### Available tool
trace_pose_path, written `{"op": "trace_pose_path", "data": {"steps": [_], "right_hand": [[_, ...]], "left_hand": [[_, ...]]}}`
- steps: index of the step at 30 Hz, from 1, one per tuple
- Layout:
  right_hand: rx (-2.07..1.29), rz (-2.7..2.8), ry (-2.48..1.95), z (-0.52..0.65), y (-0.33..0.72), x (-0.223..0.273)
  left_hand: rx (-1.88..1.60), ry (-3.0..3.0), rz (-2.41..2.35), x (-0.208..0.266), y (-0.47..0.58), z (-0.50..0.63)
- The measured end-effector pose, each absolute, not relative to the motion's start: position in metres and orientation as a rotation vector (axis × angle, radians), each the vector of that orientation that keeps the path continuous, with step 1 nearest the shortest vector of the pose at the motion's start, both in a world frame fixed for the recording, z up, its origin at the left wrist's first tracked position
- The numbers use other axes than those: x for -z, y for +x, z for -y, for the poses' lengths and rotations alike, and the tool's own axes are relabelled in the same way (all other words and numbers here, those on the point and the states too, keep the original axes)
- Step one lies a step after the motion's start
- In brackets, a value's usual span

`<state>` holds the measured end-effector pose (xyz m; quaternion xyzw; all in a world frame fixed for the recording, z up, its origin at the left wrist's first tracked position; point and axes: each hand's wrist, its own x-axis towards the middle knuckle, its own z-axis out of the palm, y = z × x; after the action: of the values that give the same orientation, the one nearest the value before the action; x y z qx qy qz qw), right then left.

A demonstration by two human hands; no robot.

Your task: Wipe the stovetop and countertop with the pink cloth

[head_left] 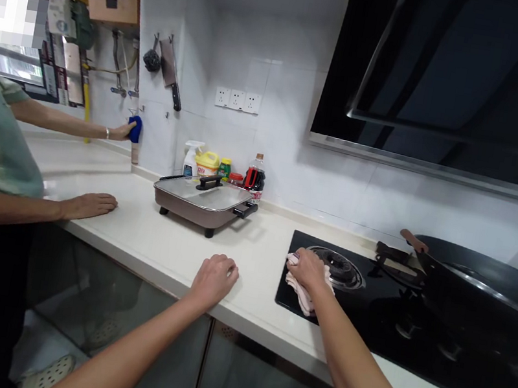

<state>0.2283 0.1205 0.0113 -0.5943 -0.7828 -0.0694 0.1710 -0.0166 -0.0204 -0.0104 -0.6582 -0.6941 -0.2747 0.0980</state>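
Observation:
My right hand (308,269) presses a pale pink cloth (302,294) onto the left end of the black glass cooktop (362,315), just beside the round burner (338,269). Its fingers are closed on the cloth, which bunches out under the palm. My left hand (214,281) rests near the front edge of the white countertop (243,296), fingers loosely curled in and nothing visible in them. Beyond that hand stands a brown electric pan (188,209) with a glass lid.
A large black wok (478,301) occupies the cooktop's right side, under the range hood (455,74). Bottles, including a soy sauce bottle (255,177), line the wall. A co-worker at left holds a blue cloth (135,128) against the wall; a cleaver (170,68) hangs nearby.

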Motion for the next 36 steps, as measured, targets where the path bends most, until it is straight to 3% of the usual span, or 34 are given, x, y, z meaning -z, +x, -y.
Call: {"op": "trace_pose_path", "data": {"steps": [11,20,30,36], "right_hand": [[0.044,2.308,-1.369,-0.013,0.212,0.001],[-0.876,1.599,-0.938,-0.012,0.22,0.004],[-0.485,1.426,-1.379,-0.053,0.415,-0.006],[-0.275,1.876,-1.401,-0.031,0.374,0.0]], "left_hand": [[0.734,-1.922,2.076,0.005,-0.013,0.025],[0.789,-1.884,2.098,0.005,-0.016,0.025],[0.821,-1.894,2.092,0.007,-0.016,0.024],[0.819,-1.925,2.074,0.011,-0.017,0.021]]}}
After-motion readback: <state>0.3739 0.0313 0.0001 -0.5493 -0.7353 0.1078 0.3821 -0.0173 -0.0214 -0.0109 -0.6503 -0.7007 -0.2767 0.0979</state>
